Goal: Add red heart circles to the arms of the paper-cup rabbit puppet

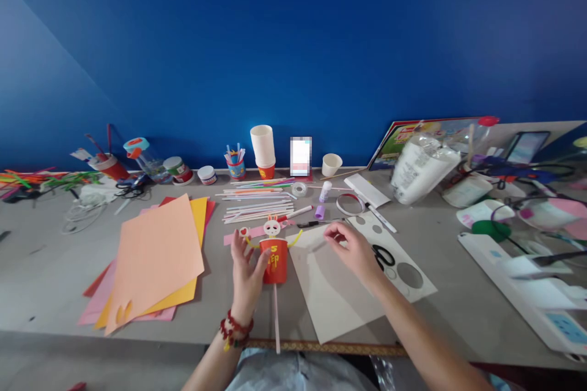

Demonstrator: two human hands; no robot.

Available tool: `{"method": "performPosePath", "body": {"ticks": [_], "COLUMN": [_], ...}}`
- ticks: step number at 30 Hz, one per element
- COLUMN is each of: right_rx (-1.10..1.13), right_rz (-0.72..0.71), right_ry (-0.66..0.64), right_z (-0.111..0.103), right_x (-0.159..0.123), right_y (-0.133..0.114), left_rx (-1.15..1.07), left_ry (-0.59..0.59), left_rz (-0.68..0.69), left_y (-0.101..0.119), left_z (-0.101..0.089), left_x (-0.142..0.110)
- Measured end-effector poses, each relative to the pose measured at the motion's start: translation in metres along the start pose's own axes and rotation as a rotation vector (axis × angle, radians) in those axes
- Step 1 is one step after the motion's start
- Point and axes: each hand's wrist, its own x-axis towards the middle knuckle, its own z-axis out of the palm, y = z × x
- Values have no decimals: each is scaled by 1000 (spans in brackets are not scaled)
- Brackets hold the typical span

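Note:
A red paper cup (pixel 280 269) with yellow writing lies on the table, a pale stick (pixel 276 321) running from it toward the front edge. At its top is a white rabbit head (pixel 272 228), and yellow pipe-cleaner arms (pixel 296 238) reach out at both sides. My left hand (pixel 247 272) is beside the cup with its fingers apart, the thumb near the cup's left side. By its fingertips is a small white disc with a red heart (pixel 244 232). Over a white sheet (pixel 334 293), my right hand (pixel 351 250) has its fingers pinched together; anything in them is too small to tell.
Stacked coloured papers (pixel 158 256) lie on the left. Behind are straws (pixel 259 195), stacked paper cups (pixel 263 146), a glue stick (pixel 325 191) and tape (pixel 351 203). Black-handled scissors (pixel 383 255) rest on a sheet with cut holes. A power strip (pixel 513 293) is at right.

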Motion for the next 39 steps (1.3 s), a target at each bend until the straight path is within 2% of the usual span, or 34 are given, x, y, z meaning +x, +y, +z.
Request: {"method": "performPosePath", "body": {"ticks": [2, 4, 5, 7, 9, 12, 15, 18, 21, 25, 28, 39], "right_rx": [34, 32, 23, 14, 15, 15, -16, -42, -39, -68, -65, -52], "right_rz": [-119, -258, -322, -429, -521, -634, -692, -712, -683, -552, -493, -433], "right_ry": [32, 53, 58, 64, 73, 97, 108, 92, 73, 85, 56, 7], "right_z": [-1, -2, -2, -3, -3, -2, 0, 3, 3, 3, 5, 9], "right_x": [-1, -3, -5, -9, -13, -19, -22, -22, -20, -18, -19, -20], "right_y": [-8, -16, -21, -32, -43, -58, -67, -72, -77, -87, -90, -90], "left_rx": [163, 282, 330, 393, 356, 238, 92, 6, -6, 103, 167, 388], "left_ry": [106, 144, 117, -24, -231, -456, -549, -546, -513, -453, -454, -469], "left_rz": [210, 397, 464, 530, 512, 419, 236, 98, 96, 203, 304, 538], "left_y": [11, 27, 35, 52, 67, 82, 85, 81, 78, 80, 82, 86], "left_z": [-2, -4, -5, -5, -4, 4, 12, 15, 14, 12, 12, 13], "left_x": [-3, -6, -8, -12, -16, -21, -23, -25, -25, -24, -23, -24]}}
